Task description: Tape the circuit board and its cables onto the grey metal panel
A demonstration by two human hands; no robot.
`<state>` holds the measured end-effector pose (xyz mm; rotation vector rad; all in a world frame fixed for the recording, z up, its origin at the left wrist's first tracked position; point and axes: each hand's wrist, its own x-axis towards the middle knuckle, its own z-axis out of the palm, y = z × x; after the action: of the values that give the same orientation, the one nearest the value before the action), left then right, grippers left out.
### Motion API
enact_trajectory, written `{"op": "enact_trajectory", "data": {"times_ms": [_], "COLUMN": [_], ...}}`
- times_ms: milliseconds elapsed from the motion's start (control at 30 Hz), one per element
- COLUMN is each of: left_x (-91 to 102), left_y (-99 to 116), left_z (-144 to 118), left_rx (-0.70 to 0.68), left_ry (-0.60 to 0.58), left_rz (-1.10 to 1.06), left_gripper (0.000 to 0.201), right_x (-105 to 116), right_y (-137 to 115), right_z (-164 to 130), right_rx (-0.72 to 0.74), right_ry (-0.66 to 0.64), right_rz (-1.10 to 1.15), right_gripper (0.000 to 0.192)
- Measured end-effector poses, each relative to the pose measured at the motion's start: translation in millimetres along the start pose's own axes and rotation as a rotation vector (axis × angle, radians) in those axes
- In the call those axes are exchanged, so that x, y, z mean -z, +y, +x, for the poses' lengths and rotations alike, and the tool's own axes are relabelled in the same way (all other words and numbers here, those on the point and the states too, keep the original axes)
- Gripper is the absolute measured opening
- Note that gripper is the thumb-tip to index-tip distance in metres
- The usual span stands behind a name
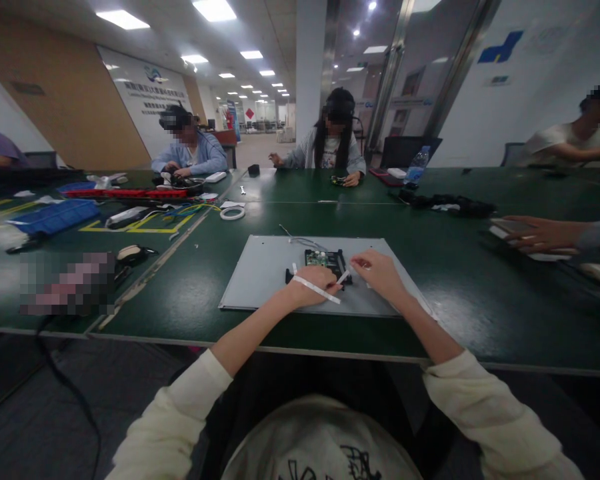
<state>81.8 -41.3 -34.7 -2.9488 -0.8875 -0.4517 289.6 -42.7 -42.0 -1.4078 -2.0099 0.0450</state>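
A light grey flat panel point(260, 257) lies on the green table in front of me. On it sits a black-framed part with a green circuit board point(319, 257), partly covered by my left hand. Thin grey wires point(303, 240) run from the board's far side. My left hand point(314, 285) is closed low over the panel, and a short white tape strip point(345, 277) sticks out from its fingertips. Across the back of that hand lies another white strip point(317, 291). My right hand point(377, 272) is pinched just right of the board; what its fingertips hold is too small to make out.
A roll of white tape point(232, 213) and a small wrench point(243, 190) lie beyond the panel. Leftward are a blue tray point(55, 217), cables and a dark tool point(133, 255). A water bottle point(417, 167) stands at the back right. Co-workers sit around; one hand point(545, 235) rests at right.
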Motion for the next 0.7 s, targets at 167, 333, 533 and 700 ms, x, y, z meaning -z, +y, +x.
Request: {"op": "enact_trajectory", "data": {"times_ms": [167, 333, 533, 700], "left_x": [0.6, 3.1, 4.5, 3.1], "left_y": [2.3, 2.7, 3.4, 2.8], "left_z": [-0.4, -0.5, -2.6, -3.0], "left_rx": [-0.013, -0.035, -0.076, -0.113], "left_ry": [-0.065, -0.104, -0.081, -0.138], "left_rz": [0.072, 0.106, 0.111, 0.065], "left_gripper": [0.031, 0.031, 0.026, 0.025], "right_x": [-0.2, -0.5, -0.2, -3.7], "right_y": [3.5, 4.6, 3.7, 4.6], "right_z": [0.0, 0.1, -1.0, -2.8], "right_rx": [-0.005, 0.0, -0.005, -0.042], "right_ry": [-0.016, -0.043, -0.093, -0.127], "right_rz": [-0.047, -0.067, -0.108, -0.197], "right_gripper": [0.019, 0.019, 0.019, 0.019]}}
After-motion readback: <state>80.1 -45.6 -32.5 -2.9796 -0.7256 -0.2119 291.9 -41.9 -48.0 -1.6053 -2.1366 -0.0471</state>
